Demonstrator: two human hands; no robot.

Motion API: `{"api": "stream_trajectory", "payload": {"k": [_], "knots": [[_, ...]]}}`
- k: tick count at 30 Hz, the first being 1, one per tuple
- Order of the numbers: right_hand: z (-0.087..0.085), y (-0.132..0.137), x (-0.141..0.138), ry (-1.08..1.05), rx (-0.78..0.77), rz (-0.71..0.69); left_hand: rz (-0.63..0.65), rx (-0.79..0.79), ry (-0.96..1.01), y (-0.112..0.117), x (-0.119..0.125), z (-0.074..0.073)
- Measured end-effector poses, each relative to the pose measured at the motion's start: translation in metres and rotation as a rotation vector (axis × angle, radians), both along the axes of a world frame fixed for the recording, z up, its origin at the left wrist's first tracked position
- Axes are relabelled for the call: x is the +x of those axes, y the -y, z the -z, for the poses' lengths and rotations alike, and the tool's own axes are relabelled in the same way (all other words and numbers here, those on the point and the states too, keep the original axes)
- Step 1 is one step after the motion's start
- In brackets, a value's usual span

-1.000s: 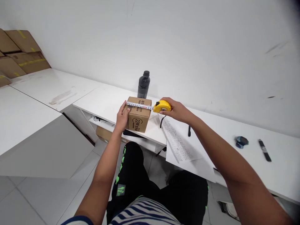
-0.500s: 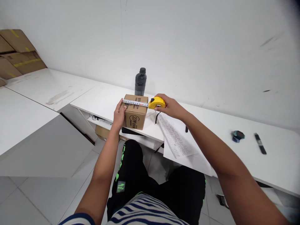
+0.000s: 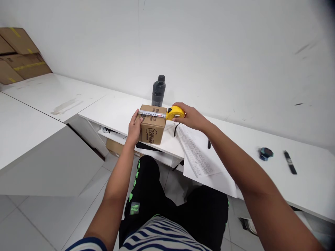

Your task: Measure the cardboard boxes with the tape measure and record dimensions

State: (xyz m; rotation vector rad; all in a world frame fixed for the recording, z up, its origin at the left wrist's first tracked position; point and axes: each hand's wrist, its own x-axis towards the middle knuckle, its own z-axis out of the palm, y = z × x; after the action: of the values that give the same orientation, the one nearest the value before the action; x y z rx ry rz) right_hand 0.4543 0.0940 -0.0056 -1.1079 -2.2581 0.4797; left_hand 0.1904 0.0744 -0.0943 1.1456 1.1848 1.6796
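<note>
A small brown cardboard box (image 3: 154, 134) with black print stands on the white table. Across its top lies the pale blade (image 3: 152, 114) of a tape measure, running from the left edge to the right edge. My right hand (image 3: 191, 116) is closed around the yellow tape measure case (image 3: 176, 112), which sits against the box's top right edge. At the left edge, my left hand (image 3: 134, 127) has its fingertips at the blade's end, with the thumb against the box. Its fingers partly hide that end. Behind the box stands a dark bottle (image 3: 158, 91), upright.
Printed paper sheets (image 3: 196, 153) overhang the table's front edge beneath my right forearm. To the right lie a dark watch-like object (image 3: 266, 153) and a black marker-like stick (image 3: 290, 162). Large cartons (image 3: 28, 66) are stacked at far left. A shelf (image 3: 167, 158) runs under the tabletop.
The tape measure case has come closer to the box's edge and the exposed blade is slightly shorter. The left hand stays at the box's left side. The view has shifted a little.
</note>
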Motion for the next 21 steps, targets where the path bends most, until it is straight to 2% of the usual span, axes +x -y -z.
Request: {"api": "stream_trajectory", "payload": {"k": [5,8,12,15,18,21], "knots": [[-0.009,-0.004,-0.021,-0.023,-0.025,-0.052,0.017,-0.011,0.012,0.001,0.0,0.001],[-0.01,-0.009,-0.052,-0.012,0.02,-0.114,0.01,-0.005,0.008,0.0,-0.001,0.002],[-0.008,-0.018,-0.1,0.043,0.067,-0.134,0.024,0.002,0.0,0.0,-0.002,0.003],[-0.007,-0.024,-0.124,0.053,0.078,-0.153,0.052,0.033,0.009,0.003,-0.004,0.002],[-0.005,-0.026,-0.132,0.041,0.079,-0.155,0.065,0.028,0.008,0.007,-0.003,0.002],[-0.004,-0.018,-0.123,0.0,0.125,-0.106,0.064,-0.009,0.001,0.006,-0.002,0.005]]}}
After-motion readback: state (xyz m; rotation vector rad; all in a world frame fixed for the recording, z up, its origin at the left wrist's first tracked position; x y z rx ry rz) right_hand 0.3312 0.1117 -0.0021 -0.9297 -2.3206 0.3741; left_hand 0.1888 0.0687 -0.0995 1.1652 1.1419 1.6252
